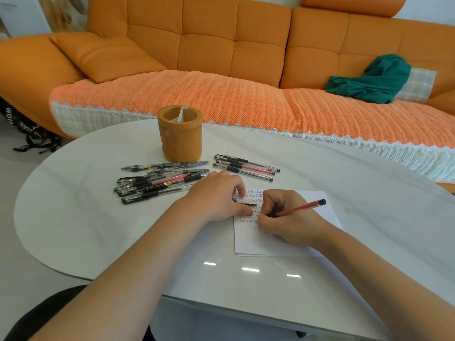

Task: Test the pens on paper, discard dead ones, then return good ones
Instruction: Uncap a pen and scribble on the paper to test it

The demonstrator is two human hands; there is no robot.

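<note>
My right hand (285,215) grips a red pen (304,207) with its tip down on a white sheet of paper (256,242) that carries rows of small written marks. My left hand (219,198) rests on the sheet's left edge and holds a clear pen cap (245,202) between thumb and fingers. A pile of several pens (160,182) lies to the left on the table. A smaller group of several pens (246,167) lies behind the paper. An orange-brown pen holder (180,137) stands upright at the back, with a bit of plastic inside.
The white oval table (98,217) ends close to my body. Behind it runs an orange sofa (221,57) with a cushion, a woven cover and a green cloth (374,80). A black strap bag (27,129) lies on the floor at left.
</note>
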